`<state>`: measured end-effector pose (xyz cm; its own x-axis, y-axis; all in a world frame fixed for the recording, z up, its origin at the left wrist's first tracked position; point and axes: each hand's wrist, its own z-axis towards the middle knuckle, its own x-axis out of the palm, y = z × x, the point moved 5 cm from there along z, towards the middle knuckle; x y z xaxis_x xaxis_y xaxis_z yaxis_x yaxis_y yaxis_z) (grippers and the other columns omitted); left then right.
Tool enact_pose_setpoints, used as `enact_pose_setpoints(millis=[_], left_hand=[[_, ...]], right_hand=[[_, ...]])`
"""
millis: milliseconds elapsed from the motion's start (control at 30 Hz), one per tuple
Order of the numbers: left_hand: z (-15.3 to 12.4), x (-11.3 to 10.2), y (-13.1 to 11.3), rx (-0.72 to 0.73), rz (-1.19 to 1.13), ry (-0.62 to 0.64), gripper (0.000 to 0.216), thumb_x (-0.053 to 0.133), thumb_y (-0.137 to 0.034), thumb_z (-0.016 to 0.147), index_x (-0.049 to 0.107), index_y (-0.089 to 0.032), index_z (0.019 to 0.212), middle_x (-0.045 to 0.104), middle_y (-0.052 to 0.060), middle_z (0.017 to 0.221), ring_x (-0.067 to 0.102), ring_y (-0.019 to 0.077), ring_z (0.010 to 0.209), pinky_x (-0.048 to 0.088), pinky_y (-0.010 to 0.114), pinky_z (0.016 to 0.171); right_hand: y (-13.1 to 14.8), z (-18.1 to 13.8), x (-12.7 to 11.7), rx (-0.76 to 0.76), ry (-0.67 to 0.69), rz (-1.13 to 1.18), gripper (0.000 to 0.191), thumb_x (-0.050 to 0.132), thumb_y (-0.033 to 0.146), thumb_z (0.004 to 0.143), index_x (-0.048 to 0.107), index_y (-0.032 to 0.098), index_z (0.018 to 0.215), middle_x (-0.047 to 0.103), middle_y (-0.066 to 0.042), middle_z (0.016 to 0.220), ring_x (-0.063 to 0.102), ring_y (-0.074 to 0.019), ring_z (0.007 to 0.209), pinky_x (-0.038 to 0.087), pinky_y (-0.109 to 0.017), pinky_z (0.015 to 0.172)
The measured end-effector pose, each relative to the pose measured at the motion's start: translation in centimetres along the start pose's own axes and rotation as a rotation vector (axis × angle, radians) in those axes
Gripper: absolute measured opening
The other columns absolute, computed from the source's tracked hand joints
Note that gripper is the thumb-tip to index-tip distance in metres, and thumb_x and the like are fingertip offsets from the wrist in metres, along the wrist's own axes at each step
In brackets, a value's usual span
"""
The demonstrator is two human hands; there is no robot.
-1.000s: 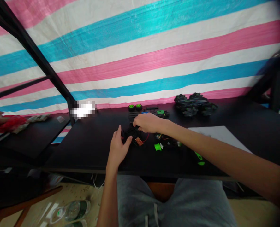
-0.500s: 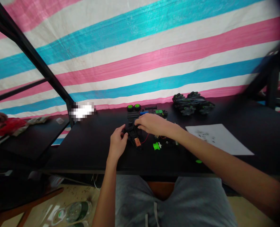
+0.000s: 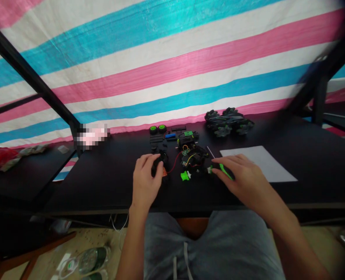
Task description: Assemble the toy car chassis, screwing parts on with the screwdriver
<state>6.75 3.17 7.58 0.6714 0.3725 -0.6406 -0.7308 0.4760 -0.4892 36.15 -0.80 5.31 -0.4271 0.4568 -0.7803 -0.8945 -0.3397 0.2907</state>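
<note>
My left hand point(image 3: 145, 177) is curled round a black toy car part point(image 3: 163, 157), thumb and fingers pressed to its sides. A copper-coloured piece point(image 3: 164, 172) shows beside the thumb, with a red wire running right to a wired black chassis section point(image 3: 194, 156). At the right, my right hand point(image 3: 244, 171) has thumb and fingers closed on a screwdriver point(image 3: 226, 171) with a black and green handle; its thin shaft points up and left. Between the hands lies a bright green plastic piece point(image 3: 185, 176), touching a small white part point(image 3: 189, 174).
Two green-hubbed wheels point(image 3: 157, 128), a blue cylinder point(image 3: 170, 135) and a black-green assembly point(image 3: 187, 135) lie farther back. A dark toy car point(image 3: 229, 122) stands back right, near a white sheet point(image 3: 273, 167). Black frame posts point(image 3: 74, 134) flank the black table point(image 3: 102, 186).
My right hand has left the black part and moved right, closing on the screwdriver. My left hand stays at the black part, now wrapped more closely round it. The camera view has shifted slightly.
</note>
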Motion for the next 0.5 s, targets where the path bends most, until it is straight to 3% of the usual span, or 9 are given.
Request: enact_pose_setpoints(millis=[67,167,300,500], left_hand=[[-1.0,1.6,-2.9,0.104,-0.079,0.161,0.025,0.068,-0.031,0.110,0.078,-0.028,0.133,0.078,0.010,0.126,0.074,0.0282,0.117,0.063,0.046,0.109],[-2.5,4.1,-5.3,0.197,-0.036,0.297,0.030,0.074,-0.029,0.107,0.076,-0.026,0.136,0.078,0.011,0.132,0.072,0.0322,0.122,0.061,0.055,0.114],[-3.2,6.3,-5.3,0.209,0.100,0.332,0.035,0.071,-0.018,0.105,0.073,-0.024,0.139,0.077,0.013,0.134,0.071,0.0335,0.119,0.061,0.057,0.110],[-2.9,6.6,-4.9,0.212,0.164,0.349,0.029,0.067,-0.014,0.106,0.073,-0.022,0.133,0.079,0.012,0.127,0.070,0.0330,0.113,0.063,0.053,0.104]], right_hand=[[-0.1,0.0,0.8,-0.047,0.055,-0.024,0.027,0.065,0.029,0.106,0.082,0.018,0.124,0.085,-0.016,0.115,0.073,-0.0350,0.106,0.061,-0.050,0.095],[-0.2,0.3,1.6,-0.110,0.122,-0.075,0.030,0.070,0.028,0.103,0.081,0.017,0.129,0.082,-0.017,0.121,0.071,-0.0360,0.108,0.061,-0.052,0.097],[-0.1,0.5,2.2,-0.160,0.148,-0.099,0.030,0.069,0.022,0.102,0.080,0.018,0.129,0.079,-0.018,0.123,0.070,-0.0352,0.109,0.061,-0.052,0.098],[0.2,0.7,2.2,-0.187,0.165,-0.125,0.023,0.070,0.016,0.100,0.079,0.019,0.121,0.075,-0.016,0.120,0.070,-0.0331,0.108,0.061,-0.049,0.097]])
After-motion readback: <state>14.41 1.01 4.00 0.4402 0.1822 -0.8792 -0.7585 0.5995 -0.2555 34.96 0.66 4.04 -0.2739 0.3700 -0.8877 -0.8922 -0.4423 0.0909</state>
